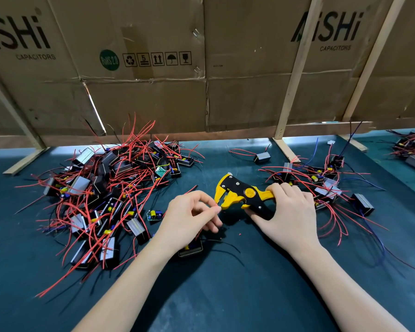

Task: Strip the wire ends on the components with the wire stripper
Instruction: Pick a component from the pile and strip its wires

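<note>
I read "AiSHi CAPACITORS" on the cardboard (249,68); my right hand (290,212) grips the wire stripper (244,196) — head pointing left, lying crosswise; my left hand (189,214) pinches a red wire (217,207).

The flattened brown cardboard boxes (153,68) standing as a wall behind the table carry the only readable print. At the upper left, big black letters read "iSHi", cut by the frame edge, with "CAPACITORS" in small letters below. At the upper right the same logo reads "AiSHi", again with "CAPACITORS" under it. Between them a round green sticker (109,60) says "RoHS 2.0". Beside it stands a row of black handling symbols (157,59): recycling, a stacking limit with the number "5", two upward arrows, an umbrella, a glass.
</note>
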The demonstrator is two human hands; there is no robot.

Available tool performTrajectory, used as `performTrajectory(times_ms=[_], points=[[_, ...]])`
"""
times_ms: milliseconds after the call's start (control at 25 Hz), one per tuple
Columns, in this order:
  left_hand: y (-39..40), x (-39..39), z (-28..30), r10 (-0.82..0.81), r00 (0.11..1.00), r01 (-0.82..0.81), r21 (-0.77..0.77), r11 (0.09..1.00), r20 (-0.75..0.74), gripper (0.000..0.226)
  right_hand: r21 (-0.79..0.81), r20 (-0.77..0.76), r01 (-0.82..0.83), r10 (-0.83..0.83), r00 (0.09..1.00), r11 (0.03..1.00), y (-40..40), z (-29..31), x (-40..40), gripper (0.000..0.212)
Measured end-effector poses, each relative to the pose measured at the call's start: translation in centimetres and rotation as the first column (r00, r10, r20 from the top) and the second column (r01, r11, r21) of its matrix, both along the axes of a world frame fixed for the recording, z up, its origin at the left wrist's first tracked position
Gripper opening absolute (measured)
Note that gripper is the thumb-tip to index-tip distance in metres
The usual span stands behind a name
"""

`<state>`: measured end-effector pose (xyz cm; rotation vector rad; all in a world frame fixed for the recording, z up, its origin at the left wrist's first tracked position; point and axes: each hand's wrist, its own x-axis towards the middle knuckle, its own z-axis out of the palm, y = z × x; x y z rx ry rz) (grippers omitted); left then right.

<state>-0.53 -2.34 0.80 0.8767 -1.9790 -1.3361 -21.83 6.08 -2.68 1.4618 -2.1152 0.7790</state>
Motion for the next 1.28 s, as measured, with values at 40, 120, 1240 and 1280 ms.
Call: performTrajectory(times_ms=[40,120,1240,1280], points=[[0.0,0.0,0.0,0.005,1.000,-0.004,0.044,0.999,-0.018,0.010,-0.013,0.002,-0.007,0.007,1.000,1.000,0.0,0.0,0.1,0.055],[0.0,0.0,0.1,0.010,0.999,-0.005,0.109,0.994,-0.039,0.016,-0.031,0.004,-0.013,0.013,1.000,0.999,0.0,0.1,0.3,0.057],[-1.4,0.9,0.1,-0.059,0.997,0.064,0.087,0.994,-0.054,0.015,-0.087,-0.034,-0.058,0.055,0.998,0.994,0.2,0.9,0.9,0.058],[-1.4,0.9,0.1,-0.063,0.997,0.067,0.080,0.995,-0.049,0.015,-0.091,-0.036,-0.061,0.058,0.998,0.994,0.2,0.9,0.9,0.058]])
